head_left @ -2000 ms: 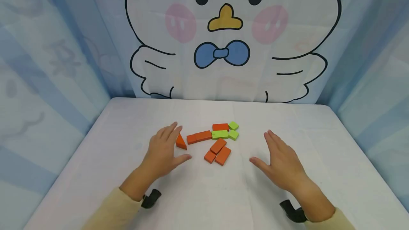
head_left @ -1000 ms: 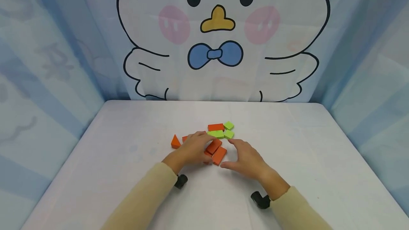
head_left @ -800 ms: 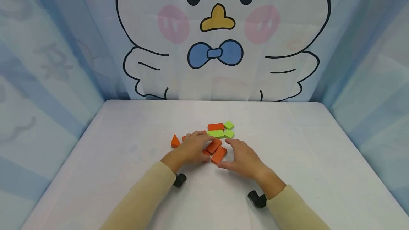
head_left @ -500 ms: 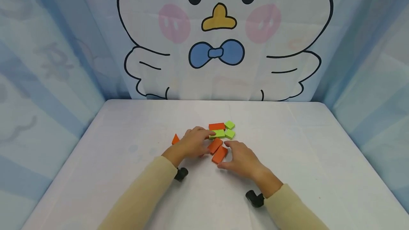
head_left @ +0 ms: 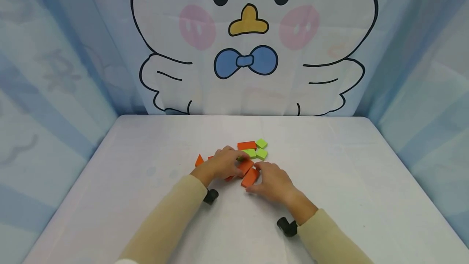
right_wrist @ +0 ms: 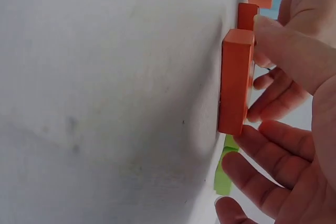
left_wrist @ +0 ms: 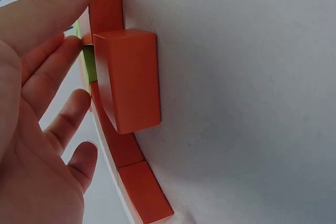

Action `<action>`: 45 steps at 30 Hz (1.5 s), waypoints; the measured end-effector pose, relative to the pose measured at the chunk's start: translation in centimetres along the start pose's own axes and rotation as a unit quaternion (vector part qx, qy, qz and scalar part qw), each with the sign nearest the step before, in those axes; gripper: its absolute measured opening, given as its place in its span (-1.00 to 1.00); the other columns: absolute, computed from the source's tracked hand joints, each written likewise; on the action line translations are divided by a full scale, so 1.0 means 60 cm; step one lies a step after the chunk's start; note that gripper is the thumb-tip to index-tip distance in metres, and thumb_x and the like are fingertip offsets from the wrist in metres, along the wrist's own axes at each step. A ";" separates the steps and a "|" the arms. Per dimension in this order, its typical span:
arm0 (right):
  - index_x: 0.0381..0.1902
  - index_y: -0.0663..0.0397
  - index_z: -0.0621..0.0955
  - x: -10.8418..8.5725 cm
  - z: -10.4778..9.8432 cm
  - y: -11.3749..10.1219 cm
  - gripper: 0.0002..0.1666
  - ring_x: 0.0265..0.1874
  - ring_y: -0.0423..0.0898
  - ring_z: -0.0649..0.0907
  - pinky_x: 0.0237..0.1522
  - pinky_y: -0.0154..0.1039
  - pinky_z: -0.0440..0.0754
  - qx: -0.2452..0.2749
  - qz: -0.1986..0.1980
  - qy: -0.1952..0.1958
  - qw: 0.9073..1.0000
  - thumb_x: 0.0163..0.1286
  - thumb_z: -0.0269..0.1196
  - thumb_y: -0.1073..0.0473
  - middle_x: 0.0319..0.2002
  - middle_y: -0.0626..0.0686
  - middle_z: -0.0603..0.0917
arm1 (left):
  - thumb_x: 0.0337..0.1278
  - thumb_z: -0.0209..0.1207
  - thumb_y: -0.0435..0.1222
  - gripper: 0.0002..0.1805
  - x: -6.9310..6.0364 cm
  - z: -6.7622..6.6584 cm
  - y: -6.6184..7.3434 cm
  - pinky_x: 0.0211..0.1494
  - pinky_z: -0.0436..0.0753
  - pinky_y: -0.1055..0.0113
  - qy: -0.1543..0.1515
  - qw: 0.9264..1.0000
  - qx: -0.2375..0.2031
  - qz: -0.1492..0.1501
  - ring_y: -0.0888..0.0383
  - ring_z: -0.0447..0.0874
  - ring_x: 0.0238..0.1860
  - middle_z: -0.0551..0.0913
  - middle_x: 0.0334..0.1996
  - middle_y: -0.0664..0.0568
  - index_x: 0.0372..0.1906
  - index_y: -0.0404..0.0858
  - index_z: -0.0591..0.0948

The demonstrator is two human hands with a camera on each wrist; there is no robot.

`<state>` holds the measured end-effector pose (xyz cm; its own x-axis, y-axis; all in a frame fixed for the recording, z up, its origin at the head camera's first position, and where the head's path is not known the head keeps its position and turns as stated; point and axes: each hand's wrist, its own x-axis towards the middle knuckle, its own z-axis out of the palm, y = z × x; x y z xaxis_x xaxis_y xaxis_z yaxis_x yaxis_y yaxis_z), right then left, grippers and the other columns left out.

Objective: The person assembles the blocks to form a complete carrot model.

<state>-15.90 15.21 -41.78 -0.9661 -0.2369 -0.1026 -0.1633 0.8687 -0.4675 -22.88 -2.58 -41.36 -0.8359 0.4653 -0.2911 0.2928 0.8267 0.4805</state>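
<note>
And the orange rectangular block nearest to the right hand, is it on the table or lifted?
On the table: in the right wrist view, the orange rectangular block lies along the white surface, with no gap showing.

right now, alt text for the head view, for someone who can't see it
A person's left hand and right hand are at a cluster of orange blocks and lime-green blocks on a white table. Behind is a fabric backdrop printed with a cartoon character in a blue bow tie.
</note>
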 end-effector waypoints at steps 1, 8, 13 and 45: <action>0.24 0.25 0.52 0.001 0.000 0.000 -0.17 0.06 0.08 0.60 0.12 0.07 0.54 0.000 0.003 -0.003 1.000 0.14 0.51 -0.10 0.10 0.12 0.64 | 0.15 0.41 -0.10 -0.44 0.000 0.000 0.000 0.08 0.51 -0.01 0.000 1.000 -0.003 -0.001 -0.12 0.33 0.21 0.44 0.23 -0.01 0.27 0.20 0.58; 0.27 0.27 0.50 0.004 0.001 0.007 -0.22 0.10 0.09 0.58 0.17 0.07 0.51 0.009 0.012 -0.020 1.000 0.20 0.48 -0.01 0.14 0.13 0.62 | 0.11 0.44 -0.09 -0.45 0.001 0.000 -0.001 0.05 0.51 -0.01 -0.004 1.000 -0.009 -0.009 -0.10 0.34 0.17 0.45 0.20 0.00 0.24 0.20 0.59; 0.32 0.24 0.47 0.001 -0.004 0.016 -0.23 0.20 0.11 0.53 0.24 0.09 0.46 0.013 0.023 -0.028 0.999 0.23 0.45 0.05 0.22 0.13 0.57 | 0.04 0.48 -0.06 -0.43 0.000 0.004 0.001 0.06 0.49 0.03 0.002 1.000 -0.015 -0.007 -0.07 0.33 0.14 0.49 0.16 0.05 0.21 0.14 0.60; 0.28 0.18 0.54 -0.053 -0.003 0.018 -0.31 0.08 0.04 0.56 0.18 0.04 0.50 0.047 -0.027 -0.067 0.996 0.20 0.45 0.14 0.12 0.06 0.61 | -0.12 0.51 0.12 -0.40 -0.105 0.055 0.003 0.11 0.25 -0.01 0.091 0.990 0.093 0.052 0.03 0.38 0.16 0.65 -0.17 0.19 0.05 -0.06 0.69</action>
<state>-13.01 16.96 -41.79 -0.9197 -0.3444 -0.1885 -0.1893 0.8097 -0.5554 -16.00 -4.33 -42.18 -0.8616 0.5004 -0.0851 0.4482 0.8287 0.3352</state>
